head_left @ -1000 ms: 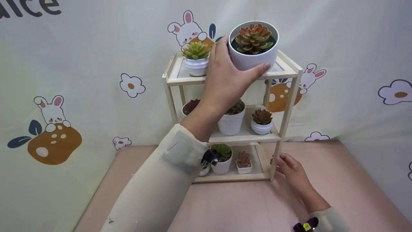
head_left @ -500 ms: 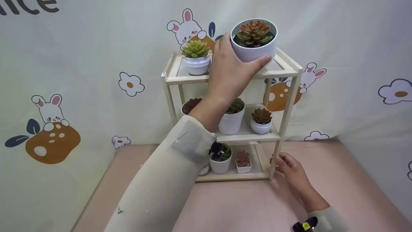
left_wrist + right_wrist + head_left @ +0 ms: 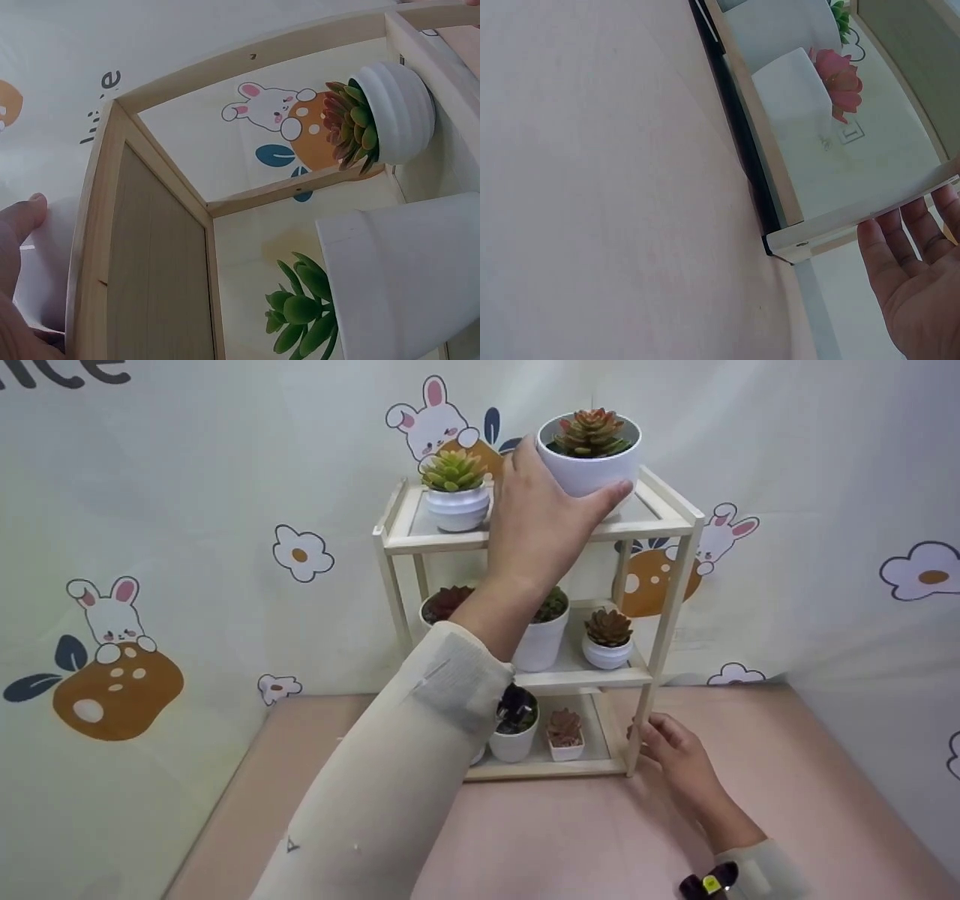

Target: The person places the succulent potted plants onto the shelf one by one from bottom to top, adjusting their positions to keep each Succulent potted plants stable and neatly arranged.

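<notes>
In the head view my left hand (image 3: pixel 544 521) grips a white pot (image 3: pixel 592 472) from its near left side, close over the top shelf. The pot is upright and bears a red-and-green succulent (image 3: pixel 591 433). My right hand (image 3: pixel 679 750) holds the lower right post of a pale wooden plant stand (image 3: pixel 660 652). Its fingertips (image 3: pixel 868 229) lie along the post in the right wrist view. Left of the gripped pot, a yellow-green succulent in a ribbed white pot (image 3: pixel 457 510) stands on the top shelf. The left wrist view shows my left thumb (image 3: pixel 30 214) beyond the shelf's edge.
The middle shelf bears several pots, among them a small ribbed pot (image 3: pixel 607 655) and a taller white pot (image 3: pixel 541 645). On the bottom shelf are a square pot (image 3: pixel 566 746) and a round pot (image 3: pixel 514 746). The stand rests on a pink tabletop (image 3: pixel 540 840) before a printed backdrop (image 3: pixel 225 472).
My left hand has moved slightly toward the back and the pot has levelled, its opening now less tipped toward me. My right hand stays at the post.
</notes>
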